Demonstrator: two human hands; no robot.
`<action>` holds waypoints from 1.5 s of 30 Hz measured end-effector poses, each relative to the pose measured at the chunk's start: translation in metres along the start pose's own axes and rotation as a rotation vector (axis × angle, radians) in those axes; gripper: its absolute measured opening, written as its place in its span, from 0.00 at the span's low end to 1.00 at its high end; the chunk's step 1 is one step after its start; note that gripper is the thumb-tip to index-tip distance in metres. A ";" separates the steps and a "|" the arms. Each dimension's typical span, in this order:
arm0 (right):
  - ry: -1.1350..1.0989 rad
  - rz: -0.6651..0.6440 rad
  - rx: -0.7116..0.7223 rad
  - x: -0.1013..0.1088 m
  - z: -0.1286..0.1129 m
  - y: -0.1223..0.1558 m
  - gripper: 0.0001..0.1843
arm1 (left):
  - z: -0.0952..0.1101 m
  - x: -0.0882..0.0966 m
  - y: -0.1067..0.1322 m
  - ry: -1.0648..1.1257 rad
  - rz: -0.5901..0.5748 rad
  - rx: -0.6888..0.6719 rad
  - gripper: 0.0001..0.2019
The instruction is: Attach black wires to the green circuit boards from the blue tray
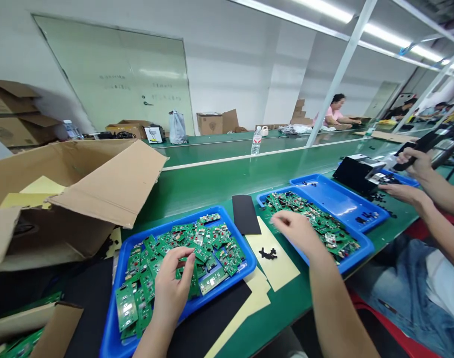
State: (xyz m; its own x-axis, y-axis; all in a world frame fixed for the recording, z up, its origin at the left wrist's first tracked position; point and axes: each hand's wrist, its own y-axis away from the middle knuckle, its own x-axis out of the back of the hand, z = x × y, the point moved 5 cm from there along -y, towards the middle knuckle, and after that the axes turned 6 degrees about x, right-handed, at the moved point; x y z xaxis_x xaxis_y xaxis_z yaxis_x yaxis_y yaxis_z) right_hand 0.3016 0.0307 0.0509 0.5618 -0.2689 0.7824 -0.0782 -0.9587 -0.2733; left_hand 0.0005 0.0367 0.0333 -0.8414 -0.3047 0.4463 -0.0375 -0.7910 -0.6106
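My left hand (171,284) rests inside the near blue tray (115,318), its fingers spread flat over a pile of green circuit boards (197,246). Over the left end of a second blue tray (351,258), which holds more green boards (319,223), my right hand (294,229) reaches with its fingers curled in a loose pinch. Whether anything sits in that pinch is hidden. Between the two trays lie a black sheet (245,214) and yellow paper (277,263) carrying a few small black parts (267,254).
An open cardboard box (81,184) stands at the left. A person on my right works with both hands at a black device (357,171) beside a third blue tray (334,199). A water bottle (256,140) stands on the green conveyor (219,174). Another person sits far back.
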 end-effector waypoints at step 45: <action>-0.279 -0.062 0.618 -0.091 -0.083 0.001 0.17 | 0.000 -0.029 0.024 0.694 -0.537 0.696 0.14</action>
State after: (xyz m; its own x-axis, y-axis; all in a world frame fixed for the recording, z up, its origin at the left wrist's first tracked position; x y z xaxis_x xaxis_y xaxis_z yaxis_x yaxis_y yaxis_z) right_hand 0.1826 0.0461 0.0259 0.7477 -0.1017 0.6562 0.3996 -0.7204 -0.5669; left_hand 0.0241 0.0269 0.0061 -0.9333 0.3554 -0.0523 -0.3592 -0.9216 0.1472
